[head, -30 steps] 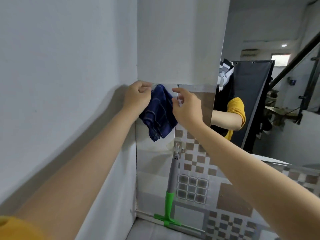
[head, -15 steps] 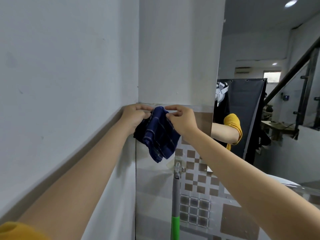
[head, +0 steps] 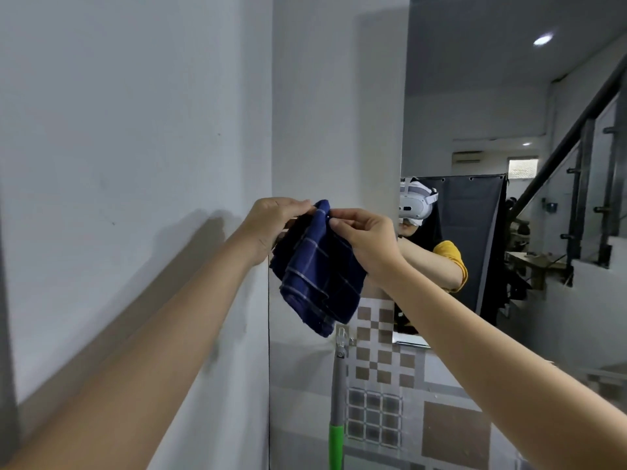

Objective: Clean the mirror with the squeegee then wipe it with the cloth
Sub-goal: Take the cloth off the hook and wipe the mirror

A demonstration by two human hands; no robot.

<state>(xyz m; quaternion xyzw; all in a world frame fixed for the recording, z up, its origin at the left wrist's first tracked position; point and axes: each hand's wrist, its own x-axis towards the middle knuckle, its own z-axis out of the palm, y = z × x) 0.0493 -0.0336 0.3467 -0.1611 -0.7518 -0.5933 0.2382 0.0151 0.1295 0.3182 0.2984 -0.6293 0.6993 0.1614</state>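
A dark blue checked cloth point(head: 317, 273) hangs folded in front of the tall mirror point(head: 475, 113) that leans in the corner. My left hand point(head: 271, 222) pinches the cloth's top edge from the left. My right hand point(head: 366, 239) pinches the same top edge from the right, fingertips almost touching the left ones. Below the cloth the squeegee point(head: 337, 401) stands upright against the mirror, its handle grey above and green lower down; its blade is out of view.
A white wall point(head: 118, 147) runs along the left up to the mirror's edge. The mirror reflects a person wearing a headset, a dark backdrop, a stair railing and a patterned tiled floor.
The view has tilted up, so more of the mirror's upper part shows and the squeegee's blade has left the frame. Both hands still hold the cloth's top edge, now closer together.
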